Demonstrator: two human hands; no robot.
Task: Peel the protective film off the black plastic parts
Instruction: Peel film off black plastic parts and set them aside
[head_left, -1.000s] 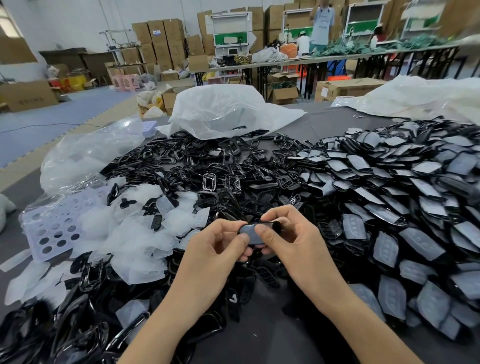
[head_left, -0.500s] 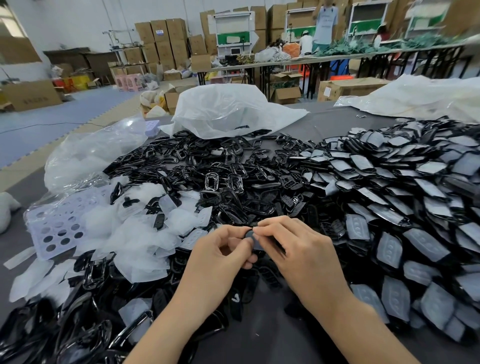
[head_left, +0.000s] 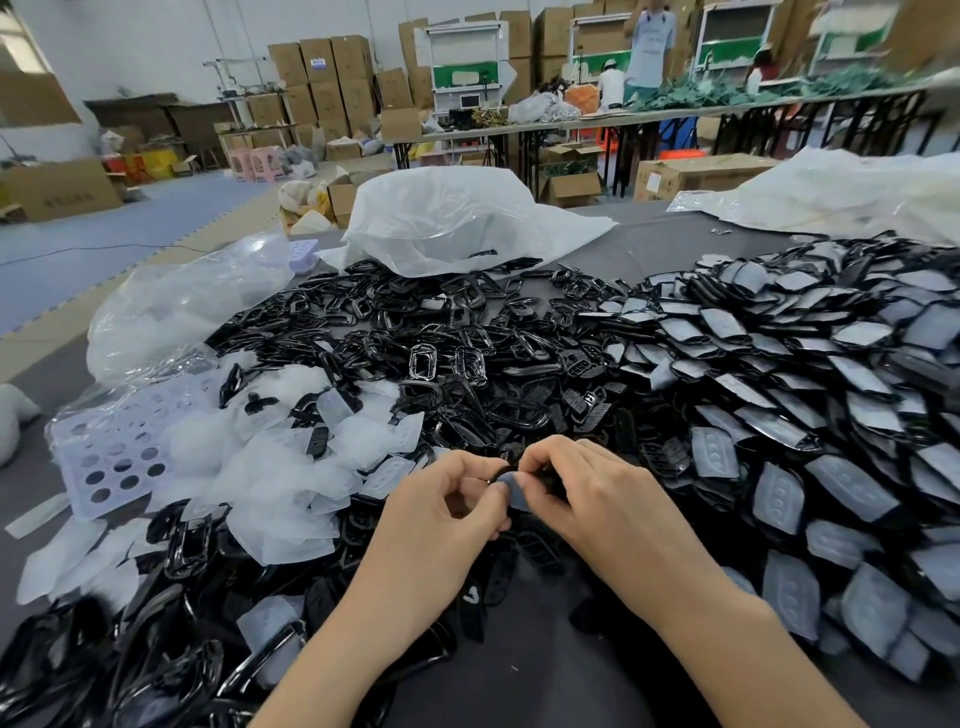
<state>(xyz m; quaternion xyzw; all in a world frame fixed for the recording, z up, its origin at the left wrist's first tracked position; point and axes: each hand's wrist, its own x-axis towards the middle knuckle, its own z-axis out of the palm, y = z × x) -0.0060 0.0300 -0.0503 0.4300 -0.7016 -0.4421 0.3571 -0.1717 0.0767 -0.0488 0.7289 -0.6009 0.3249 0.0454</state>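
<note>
My left hand (head_left: 447, 512) and my right hand (head_left: 587, 493) meet over the table's middle and pinch one small black plastic part (head_left: 514, 491) between them. Greyish film shows on the part between the fingertips; most of the part is hidden by my fingers. To the right lies a big heap of black parts with film on them (head_left: 779, 395). A heap of bare black frames and parts (head_left: 441, 353) spreads ahead. Loose peeled films (head_left: 291, 467) pile up at the left.
A lilac tray with round holes (head_left: 111, 457) sits at the left under clear bags (head_left: 182, 306). White plastic bags (head_left: 457, 218) lie at the back. The grey tabletop (head_left: 535, 670) shows between my forearms. Boxes, tables and people stand far behind.
The part, held flat and visible a second ago, is now turned and mostly covered by my fingers. Both hands have drawn closer together at its left end.
</note>
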